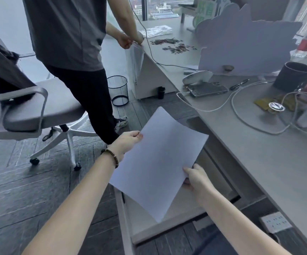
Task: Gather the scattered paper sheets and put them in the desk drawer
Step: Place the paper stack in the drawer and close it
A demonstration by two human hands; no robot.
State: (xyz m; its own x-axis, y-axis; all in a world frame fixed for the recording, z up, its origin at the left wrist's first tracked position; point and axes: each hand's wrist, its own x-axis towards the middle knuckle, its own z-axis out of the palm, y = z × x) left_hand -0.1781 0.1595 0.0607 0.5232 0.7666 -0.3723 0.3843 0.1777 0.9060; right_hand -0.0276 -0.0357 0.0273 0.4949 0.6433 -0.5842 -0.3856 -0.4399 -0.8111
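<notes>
- risk: the thin white rectangular paper sheets [158, 162] hang over the pulled-out pale wood-look desk drawer [167, 230], held only at two edges; they could buckle or fan apart if either grip loosens.
- risk: the far corner of the sheets rides close under the edge of the grey laminate desk top [259, 153]; judged likely to catch or fold there if lowered at this tilt.
- risk: the drawer looks only partly visible beneath the sheets; a corner could land on the drawer's front wall instead of inside.
- left hand [126, 142], with a dark beaded bracelet [112, 156] at the wrist, pinches the sheets' left edge, fingers curled round it.
- right hand [197, 178] pinches the near right edge, thumb on top, fingers under.
- sheets: plain, unprinted on the visible face, slightly bowed, stacked squarely so the count cannot be told; tilted like a diamond, lowest corner pointing into the drawer, not yet resting in it.
</notes>
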